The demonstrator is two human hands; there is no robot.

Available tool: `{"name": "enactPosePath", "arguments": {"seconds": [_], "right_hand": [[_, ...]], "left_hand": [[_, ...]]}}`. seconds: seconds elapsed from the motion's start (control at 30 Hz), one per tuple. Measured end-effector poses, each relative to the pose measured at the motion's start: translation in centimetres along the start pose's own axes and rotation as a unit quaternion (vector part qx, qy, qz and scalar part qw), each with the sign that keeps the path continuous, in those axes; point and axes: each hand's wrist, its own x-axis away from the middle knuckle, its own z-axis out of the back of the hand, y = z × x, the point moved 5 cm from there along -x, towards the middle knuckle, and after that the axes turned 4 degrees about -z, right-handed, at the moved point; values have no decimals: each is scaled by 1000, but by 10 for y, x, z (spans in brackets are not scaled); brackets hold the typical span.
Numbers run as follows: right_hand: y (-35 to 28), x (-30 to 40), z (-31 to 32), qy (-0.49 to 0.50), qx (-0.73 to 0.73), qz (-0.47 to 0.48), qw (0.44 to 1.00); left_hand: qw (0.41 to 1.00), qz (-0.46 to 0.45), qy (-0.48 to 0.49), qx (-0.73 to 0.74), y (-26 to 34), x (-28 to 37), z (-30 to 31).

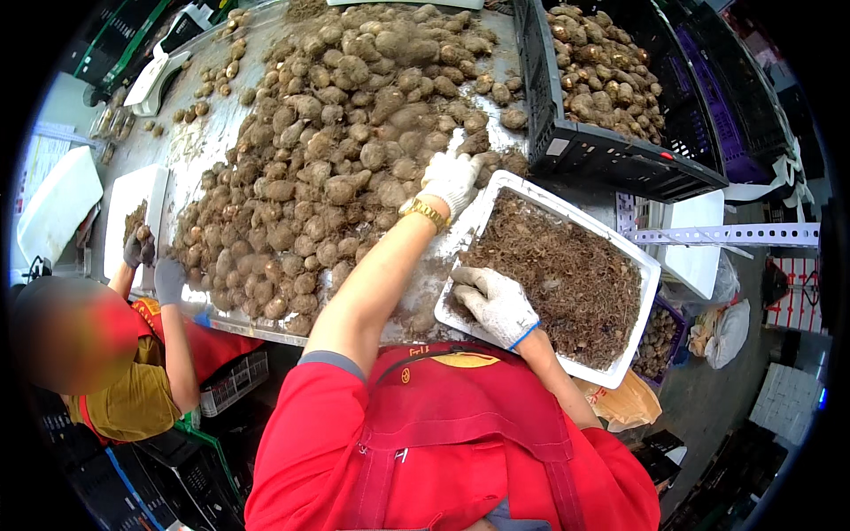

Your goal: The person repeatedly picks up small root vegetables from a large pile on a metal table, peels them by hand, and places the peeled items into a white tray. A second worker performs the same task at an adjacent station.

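Note:
My left hand (pixel 453 178), in a white knit glove with a gold watch at the wrist, reaches to the right edge of a large heap of hairy brown taro corms (pixel 332 179). Its fingers are spread around a small taro corm (pixel 474 142) and touch it; whether they grip it is unclear. Close to my body, my right hand (pixel 497 304), in a soiled whitish glove, rests palm down over the left part of a white foam box (pixel 647 299). Loose brown root fibres and peelings (pixel 558 279) fill that box. The right fingers are apart, with nothing visible between them.
A black plastic crate (pixel 624 159) holding taro corms (pixel 601 86) stands at the far right. On the left, a co-worker's gloved hands (pixel 156 262) work beside a white foam tray (pixel 156 199). A perforated metal rail (pixel 730 234) juts out on the right, above a purple crate of corms (pixel 657 338).

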Motion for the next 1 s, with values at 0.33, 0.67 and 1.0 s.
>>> {"name": "enactPosePath", "arguments": {"seconds": [0.33, 0.67, 1.0], "right_hand": [[35, 2, 6, 62, -129, -51, 988], [-31, -22, 44, 264, 40, 77, 961], [-39, -16, 21, 133, 86, 167, 973]], "left_hand": [[944, 121, 25, 305, -8, 73, 34], [665, 40, 27, 745, 16, 149, 44], [645, 241, -2, 725, 35, 162, 49]]}}
